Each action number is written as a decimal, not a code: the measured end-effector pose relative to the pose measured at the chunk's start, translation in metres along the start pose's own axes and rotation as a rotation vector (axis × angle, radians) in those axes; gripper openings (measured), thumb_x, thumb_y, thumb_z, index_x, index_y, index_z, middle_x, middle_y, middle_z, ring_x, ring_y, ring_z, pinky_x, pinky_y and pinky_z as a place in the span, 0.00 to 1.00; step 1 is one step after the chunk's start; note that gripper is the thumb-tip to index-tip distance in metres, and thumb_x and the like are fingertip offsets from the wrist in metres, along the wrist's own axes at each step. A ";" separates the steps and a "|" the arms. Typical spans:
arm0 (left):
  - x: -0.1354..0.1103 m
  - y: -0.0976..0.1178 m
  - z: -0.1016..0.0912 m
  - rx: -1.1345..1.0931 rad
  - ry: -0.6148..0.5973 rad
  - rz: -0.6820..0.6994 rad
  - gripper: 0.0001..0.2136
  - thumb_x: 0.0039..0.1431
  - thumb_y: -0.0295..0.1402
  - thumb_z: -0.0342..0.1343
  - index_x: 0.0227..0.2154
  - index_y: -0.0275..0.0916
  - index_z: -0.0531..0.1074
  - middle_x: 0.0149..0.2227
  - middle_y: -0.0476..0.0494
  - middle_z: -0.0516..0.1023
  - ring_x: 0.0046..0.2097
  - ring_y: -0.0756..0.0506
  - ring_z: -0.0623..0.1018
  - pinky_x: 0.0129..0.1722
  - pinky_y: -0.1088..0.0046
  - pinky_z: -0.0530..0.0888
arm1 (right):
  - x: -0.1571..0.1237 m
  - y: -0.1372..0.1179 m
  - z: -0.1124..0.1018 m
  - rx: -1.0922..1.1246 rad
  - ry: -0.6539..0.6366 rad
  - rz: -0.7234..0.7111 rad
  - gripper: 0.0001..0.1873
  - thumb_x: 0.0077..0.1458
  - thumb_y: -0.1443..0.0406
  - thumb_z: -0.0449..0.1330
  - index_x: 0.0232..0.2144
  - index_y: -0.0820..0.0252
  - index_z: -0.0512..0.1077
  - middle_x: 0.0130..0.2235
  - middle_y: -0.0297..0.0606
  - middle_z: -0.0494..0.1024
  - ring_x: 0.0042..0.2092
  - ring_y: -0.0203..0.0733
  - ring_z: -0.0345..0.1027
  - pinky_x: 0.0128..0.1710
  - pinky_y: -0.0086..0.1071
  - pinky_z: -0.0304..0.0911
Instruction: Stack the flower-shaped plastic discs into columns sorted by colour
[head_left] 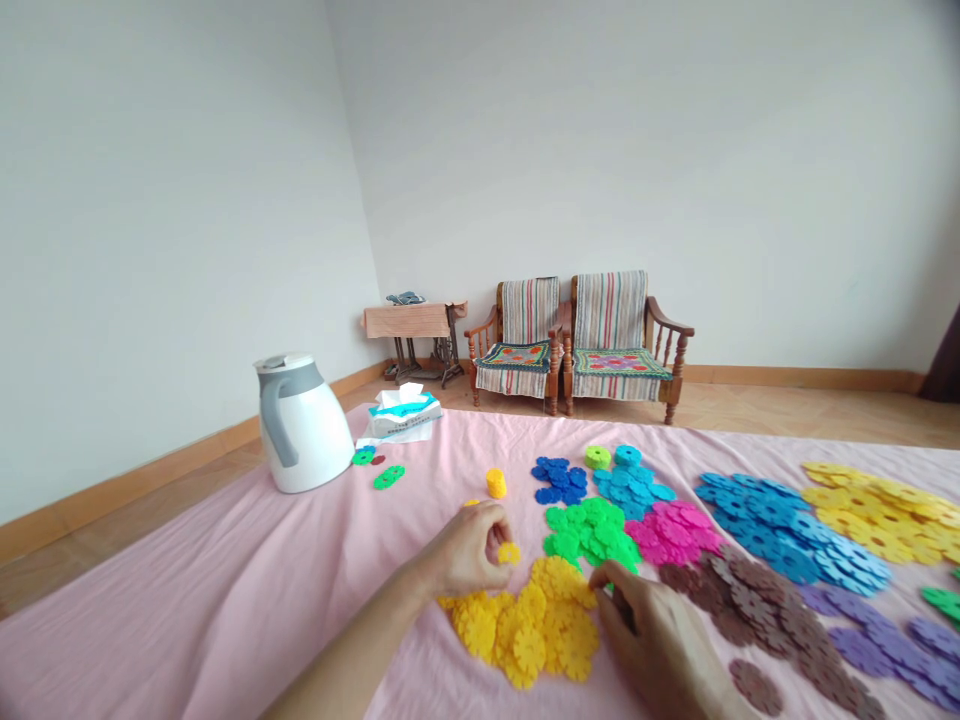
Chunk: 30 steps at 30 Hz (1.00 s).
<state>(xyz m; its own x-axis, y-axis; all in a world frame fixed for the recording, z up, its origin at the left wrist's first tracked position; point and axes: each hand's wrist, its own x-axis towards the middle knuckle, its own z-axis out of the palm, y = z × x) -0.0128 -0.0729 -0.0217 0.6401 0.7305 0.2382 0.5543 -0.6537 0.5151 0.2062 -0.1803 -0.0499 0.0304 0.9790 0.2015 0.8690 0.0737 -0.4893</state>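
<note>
My left hand [469, 550] is closed in a pinch on a small stack of yellow snowflake discs [508, 553], just above the left side of a loose heap of yellow discs [536, 625]. My right hand [660, 640] rests on the pink cloth [225, 590] at the heap's right edge, fingers curled and fingertips touching the yellow discs; whether it holds one is hidden. A short upright stack of yellow discs [496, 483] stands farther back.
Piles of discs lie sorted by colour: dark blue [559, 478], green [589, 530], cyan [630, 485], pink [675, 530], brown [757, 600], blue [787, 530], yellow [885, 510], purple [892, 640]. A white jug [300, 425] and a tissue pack [403, 412] stand at back left. Two wooden armchairs [577, 345] are beyond.
</note>
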 end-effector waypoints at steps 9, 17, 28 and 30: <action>0.002 -0.045 -0.026 0.058 0.396 -0.171 0.08 0.43 0.26 0.57 0.30 0.38 0.68 0.30 0.50 0.73 0.32 0.49 0.71 0.33 0.76 0.67 | -0.001 0.000 -0.001 -0.002 -0.026 0.007 0.14 0.55 0.63 0.44 0.33 0.54 0.69 0.26 0.33 0.77 0.30 0.39 0.71 0.26 0.29 0.50; 0.002 -0.048 -0.016 0.112 0.347 -0.150 0.06 0.43 0.23 0.56 0.27 0.38 0.68 0.31 0.50 0.72 0.31 0.50 0.71 0.33 0.76 0.67 | 0.000 -0.001 -0.001 -0.007 -0.026 0.012 0.13 0.55 0.64 0.44 0.33 0.53 0.69 0.27 0.32 0.77 0.29 0.39 0.71 0.27 0.28 0.50; 0.003 -0.044 -0.016 0.102 0.315 -0.154 0.05 0.45 0.24 0.56 0.26 0.37 0.70 0.30 0.49 0.73 0.31 0.50 0.72 0.33 0.77 0.68 | 0.000 0.001 0.001 -0.014 -0.016 0.001 0.13 0.55 0.63 0.44 0.33 0.53 0.69 0.27 0.33 0.77 0.30 0.40 0.71 0.26 0.29 0.50; 0.003 -0.043 -0.017 0.104 0.310 -0.154 0.05 0.45 0.23 0.56 0.26 0.37 0.70 0.30 0.49 0.73 0.31 0.50 0.72 0.32 0.77 0.68 | 0.000 0.000 0.001 -0.014 -0.015 0.003 0.13 0.55 0.63 0.44 0.33 0.53 0.69 0.27 0.32 0.77 0.30 0.40 0.71 0.26 0.29 0.50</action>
<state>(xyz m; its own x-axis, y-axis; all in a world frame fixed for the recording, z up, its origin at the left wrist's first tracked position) -0.0434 -0.0392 -0.0292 0.3615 0.8368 0.4112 0.6930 -0.5362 0.4819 0.2063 -0.1802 -0.0507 0.0255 0.9820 0.1873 0.8755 0.0684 -0.4783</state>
